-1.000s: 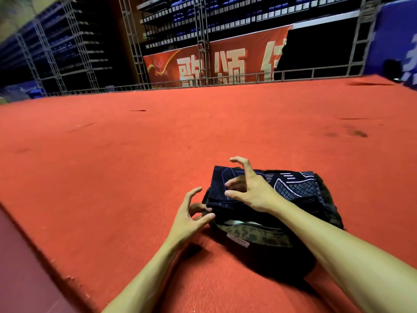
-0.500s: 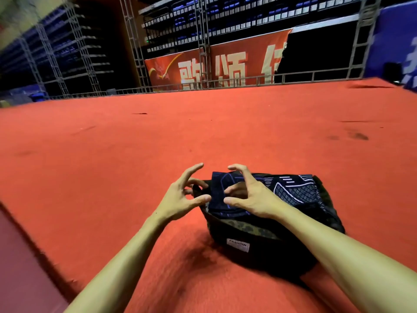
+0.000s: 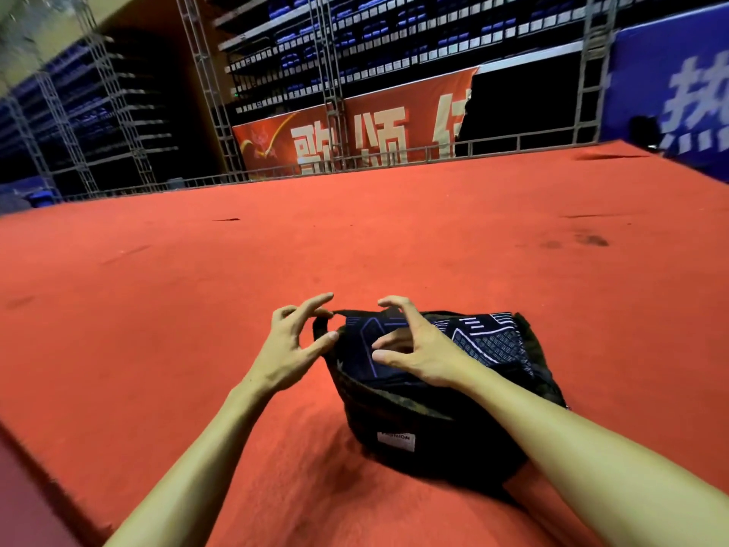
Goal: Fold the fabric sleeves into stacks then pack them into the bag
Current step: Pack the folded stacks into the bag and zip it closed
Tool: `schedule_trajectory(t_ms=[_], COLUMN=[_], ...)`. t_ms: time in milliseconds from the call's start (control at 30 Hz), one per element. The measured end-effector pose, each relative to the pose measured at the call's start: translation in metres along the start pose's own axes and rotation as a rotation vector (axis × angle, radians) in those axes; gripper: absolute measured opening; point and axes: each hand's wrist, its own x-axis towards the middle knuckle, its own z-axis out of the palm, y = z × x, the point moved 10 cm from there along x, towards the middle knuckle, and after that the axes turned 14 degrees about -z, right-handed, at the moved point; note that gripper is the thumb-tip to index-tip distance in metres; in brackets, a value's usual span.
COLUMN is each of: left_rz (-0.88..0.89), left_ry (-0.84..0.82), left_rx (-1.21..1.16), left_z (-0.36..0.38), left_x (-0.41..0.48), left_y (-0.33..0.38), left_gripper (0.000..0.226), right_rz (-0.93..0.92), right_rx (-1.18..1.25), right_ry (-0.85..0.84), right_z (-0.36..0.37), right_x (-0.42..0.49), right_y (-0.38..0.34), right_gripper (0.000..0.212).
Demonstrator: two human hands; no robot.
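A dark camouflage bag (image 3: 430, 424) with a white label stands open on the red carpet. Folded navy fabric sleeves (image 3: 485, 337) with a white pattern lie in its open top, partly above the rim. My left hand (image 3: 296, 341) is at the bag's left rim, fingers spread and curled. Its fingertips and thumb touch the black strap loop (image 3: 318, 323) there. My right hand (image 3: 418, 349) hovers claw-like over the left part of the sleeves, its thumb and fingertips resting on the cloth. Neither hand has closed on anything.
The red carpet (image 3: 197, 309) spreads wide on all sides, with a raised edge at the lower left (image 3: 47, 459). A metal rail, a red banner (image 3: 355, 140) and scaffolding with seat rows stand far behind.
My left hand has risen from the bag's lower left side to its upper left rim at the strap. My right hand has stayed over the sleeves. The view has tilted slightly.
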Motion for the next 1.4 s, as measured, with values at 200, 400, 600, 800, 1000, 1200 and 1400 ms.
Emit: schedule_trajectory(t_ms=[200, 400, 600, 800, 1000, 1200, 1400], left_rz=[0.173, 0.117, 0.117, 0.110, 0.108, 0.093, 0.175], left_ry=[0.025, -0.146, -0.484, -0.763, -0.833, -0.773, -0.835], left_rx=[0.045, -0.191, -0.584, -0.655, -0.657, -0.645, -0.544], left_z=[0.015, 0.071, 0.208, 0.327, 0.376, 0.403, 0.420], left_x=[-0.010, -0.023, -0.112, -0.225, -0.265, -0.268, -0.274], left_y=[0.044, 0.104, 0.217, 0.311, 0.367, 0.384, 0.375], left_gripper=[0.049, 0.034, 0.040, 0.044, 0.039, 0.036, 0.045], right_rz=[-0.008, 0.003, 0.061, 0.207, 0.338, 0.332, 0.332], right_rx=[-0.050, -0.120, -0.110, -0.192, -0.278, -0.265, -0.364], right_ry=[0.122, 0.268, 0.516, 0.719, 0.776, 0.882, 0.880], right_z=[-0.060, -0.142, -0.218, -0.268, -0.285, -0.290, -0.286], right_x=[-0.034, -0.123, -0.268, -0.435, -0.539, -0.572, -0.590], right_y=[-0.017, -0.056, -0.106, -0.135, -0.105, -0.080, -0.071], right_gripper=[0.059, 0.068, 0.062, 0.062, 0.061, 0.057, 0.062])
